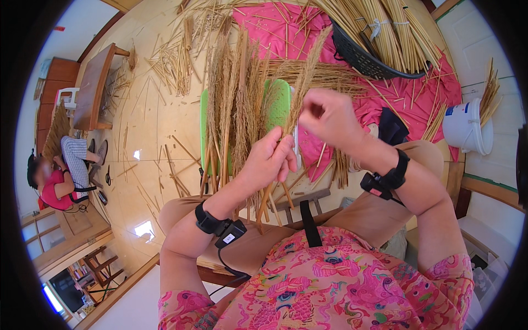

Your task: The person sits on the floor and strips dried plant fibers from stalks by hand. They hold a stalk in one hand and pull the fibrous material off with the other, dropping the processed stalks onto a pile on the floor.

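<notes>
My left hand [270, 154] grips a dried grass plume [307, 74] low on its stalk, between thumb and fingers. The plume's feathery head points up and away from me. Just right of it, my right hand [330, 117] is raised with its fingers curled in; whether anything is pinched there is hidden. Several more dried plumes [225, 95] lie left of my left hand across a green plastic stool top [277, 103], heads away from me. Bare cut stalks [266, 202] hang toward my lap below my left hand.
Pink cloth [264, 20] covers floor beyond the stool, strewn with stalks. A black plastic basket [367, 62] holds tied stalk bundles [383, 33]. A white bucket [462, 123] stands right. Far left, a person [62, 181] sits near a wooden table [95, 88]; scissors [108, 175] lie nearby.
</notes>
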`<move>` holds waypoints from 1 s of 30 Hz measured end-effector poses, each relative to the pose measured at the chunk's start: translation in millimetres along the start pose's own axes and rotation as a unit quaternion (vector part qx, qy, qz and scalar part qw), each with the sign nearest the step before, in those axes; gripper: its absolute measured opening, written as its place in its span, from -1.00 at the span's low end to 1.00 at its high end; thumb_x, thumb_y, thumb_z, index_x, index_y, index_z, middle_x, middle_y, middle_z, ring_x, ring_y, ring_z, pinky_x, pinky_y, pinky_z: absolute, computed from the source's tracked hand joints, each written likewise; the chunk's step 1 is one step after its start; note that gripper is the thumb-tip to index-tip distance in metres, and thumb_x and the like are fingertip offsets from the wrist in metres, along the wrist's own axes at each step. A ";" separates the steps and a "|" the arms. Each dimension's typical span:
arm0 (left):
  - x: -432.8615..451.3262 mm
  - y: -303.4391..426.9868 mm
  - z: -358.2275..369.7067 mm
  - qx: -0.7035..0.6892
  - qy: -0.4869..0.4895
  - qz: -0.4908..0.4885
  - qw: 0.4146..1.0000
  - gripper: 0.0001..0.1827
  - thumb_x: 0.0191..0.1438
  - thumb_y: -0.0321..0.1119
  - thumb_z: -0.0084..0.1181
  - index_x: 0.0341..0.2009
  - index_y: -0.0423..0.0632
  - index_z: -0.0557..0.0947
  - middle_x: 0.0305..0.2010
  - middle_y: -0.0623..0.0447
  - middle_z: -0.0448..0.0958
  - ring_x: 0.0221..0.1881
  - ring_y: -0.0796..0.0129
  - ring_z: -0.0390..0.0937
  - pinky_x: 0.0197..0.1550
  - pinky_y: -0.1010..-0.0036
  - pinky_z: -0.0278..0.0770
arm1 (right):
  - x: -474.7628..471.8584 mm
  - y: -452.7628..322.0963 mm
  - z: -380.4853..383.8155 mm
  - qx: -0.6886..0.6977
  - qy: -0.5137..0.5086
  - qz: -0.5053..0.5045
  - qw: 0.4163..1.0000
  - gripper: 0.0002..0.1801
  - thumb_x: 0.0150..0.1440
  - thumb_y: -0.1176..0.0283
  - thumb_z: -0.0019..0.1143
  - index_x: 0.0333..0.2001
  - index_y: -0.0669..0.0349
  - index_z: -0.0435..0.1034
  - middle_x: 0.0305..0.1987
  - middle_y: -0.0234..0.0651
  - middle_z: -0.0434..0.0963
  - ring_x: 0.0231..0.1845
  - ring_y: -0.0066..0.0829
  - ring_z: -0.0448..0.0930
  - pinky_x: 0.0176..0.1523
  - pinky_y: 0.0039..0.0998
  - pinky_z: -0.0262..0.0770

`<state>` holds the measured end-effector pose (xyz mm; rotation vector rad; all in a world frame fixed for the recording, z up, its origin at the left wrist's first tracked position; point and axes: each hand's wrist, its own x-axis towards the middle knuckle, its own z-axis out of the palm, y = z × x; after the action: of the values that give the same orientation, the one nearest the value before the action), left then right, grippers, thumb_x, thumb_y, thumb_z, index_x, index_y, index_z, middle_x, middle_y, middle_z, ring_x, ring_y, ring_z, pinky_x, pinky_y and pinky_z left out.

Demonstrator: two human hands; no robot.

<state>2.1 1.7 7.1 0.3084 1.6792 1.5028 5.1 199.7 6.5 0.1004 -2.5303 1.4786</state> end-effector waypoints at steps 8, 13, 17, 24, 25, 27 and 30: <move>-0.9 -2.9 -2.8 -0.058 0.024 -0.002 0.998 -0.75 0.35 -0.21 -0.31 -0.25 -0.12 0.31 -0.59 -0.02 0.46 -0.80 0.53 0.25 -0.76 0.67 0.17 | 18.2 6.5 -27.6 0.013 -0.336 0.125 0.934 -0.58 0.05 0.20 0.15 -0.67 0.34 0.42 -0.71 -0.25 0.45 -0.65 -0.52 0.41 -0.49 -0.45 0.36; 1.9 -1.4 -2.7 -0.059 0.022 0.004 0.998 -0.75 0.34 -0.23 -0.28 -0.29 -0.15 0.28 -0.60 -0.04 0.48 -0.81 0.50 0.30 -0.78 0.62 0.21 | 8.8 10.7 -5.9 0.228 -0.242 0.131 0.934 -0.77 0.05 0.36 0.29 -0.43 0.32 0.46 -0.51 -0.41 0.53 -0.54 -0.68 0.45 -0.42 -0.60 0.39; 2.2 -2.5 -2.3 -0.027 0.033 0.002 0.999 -0.76 0.34 -0.25 -0.25 -0.31 -0.14 0.26 -0.61 -0.03 0.49 -0.80 0.50 0.33 -0.78 0.62 0.22 | 6.8 3.2 0.5 0.262 -0.223 0.197 0.918 -0.85 0.05 0.46 0.27 -0.38 0.29 0.44 -0.46 -0.48 0.51 -0.47 -0.75 0.43 -0.38 -0.65 0.38; 2.1 -3.2 0.6 0.020 0.040 -0.009 0.999 -0.75 0.35 -0.22 -0.30 -0.26 -0.14 0.29 -0.59 0.00 0.46 -0.80 0.54 0.27 -0.77 0.67 0.19 | -0.1 6.2 7.1 0.266 -0.183 0.203 0.925 -0.85 0.06 0.47 0.22 -0.42 0.34 0.44 -0.52 -0.42 0.51 -0.52 -0.68 0.46 -0.43 -0.60 0.39; 2.3 -2.8 0.4 0.016 0.038 -0.008 0.999 -0.75 0.35 -0.22 -0.29 -0.26 -0.14 0.29 -0.59 0.00 0.46 -0.80 0.54 0.27 -0.77 0.67 0.19 | -0.5 6.6 7.4 0.264 -0.179 0.198 0.927 -0.86 0.06 0.48 0.21 -0.42 0.34 0.44 -0.53 -0.40 0.51 -0.52 -0.67 0.46 -0.43 -0.58 0.39; 2.6 -1.8 -1.1 0.007 0.035 -0.006 0.999 -0.75 0.35 -0.22 -0.29 -0.26 -0.13 0.29 -0.59 0.00 0.47 -0.80 0.54 0.27 -0.77 0.66 0.19 | 0.5 2.4 4.7 0.161 -0.183 0.129 0.961 -0.89 0.09 0.51 0.16 -0.41 0.31 0.39 -0.51 -0.46 0.46 -0.49 -0.70 0.44 -0.38 -0.60 0.38; 4.0 -2.1 -2.4 -0.017 0.031 -0.006 0.999 -0.75 0.34 -0.26 -0.26 -0.36 -0.12 0.24 -0.62 -0.04 0.49 -0.80 0.48 0.33 -0.78 0.60 0.23 | 0.1 1.8 4.1 0.097 -0.161 0.073 0.979 -0.89 0.06 0.51 0.13 -0.40 0.34 0.40 -0.53 -0.33 0.48 -0.51 -0.59 0.46 -0.38 -0.50 0.41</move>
<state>-1.4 2.2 3.4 0.2343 1.6992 1.5455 4.1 197.0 3.1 0.2043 -2.6793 1.9036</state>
